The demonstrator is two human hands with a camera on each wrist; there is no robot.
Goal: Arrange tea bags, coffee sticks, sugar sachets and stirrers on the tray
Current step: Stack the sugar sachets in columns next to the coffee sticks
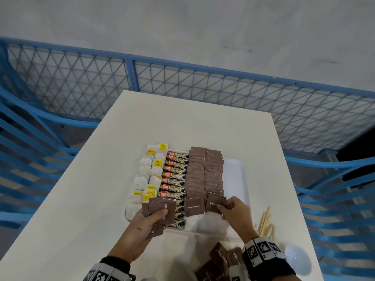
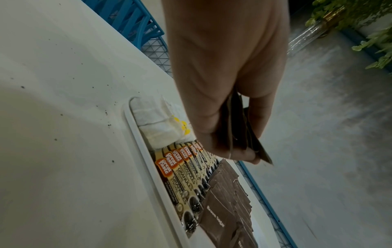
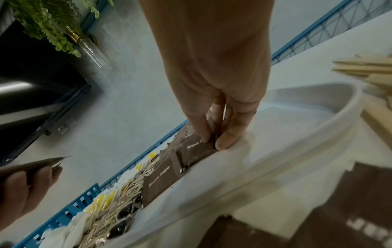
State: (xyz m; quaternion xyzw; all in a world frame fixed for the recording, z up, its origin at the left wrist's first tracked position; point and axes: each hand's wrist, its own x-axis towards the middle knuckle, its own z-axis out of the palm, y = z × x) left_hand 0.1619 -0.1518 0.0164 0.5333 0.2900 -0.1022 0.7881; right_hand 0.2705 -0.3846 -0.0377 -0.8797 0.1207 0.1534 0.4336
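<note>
Lying in rows on shallow white plastic tray [image 1: 236, 175]: white paper tea bags [image 1: 145, 175], gold coffee sticks [image 1: 174, 173], brown sugar sachets [image 1: 205, 171]; pale wooden stirrers [image 1: 266, 224] resting just beside.

On the white surface [image 1: 101, 179], the tray [image 1: 235, 175] is packed on its left and middle with tea bags [image 1: 149, 173], coffee sticks [image 1: 174, 175] and two rows of brown sugar sachets [image 1: 205, 173]; a bare strip runs along its right side, and its near right corner is bare too. Wooden stirrers [image 1: 266, 224] lie just off the tray's right edge, loose sachets [image 1: 221, 258] crowd the near edge. The far half of the surface lies open, bounded by a blue mesh fence [image 1: 182, 82].
</note>
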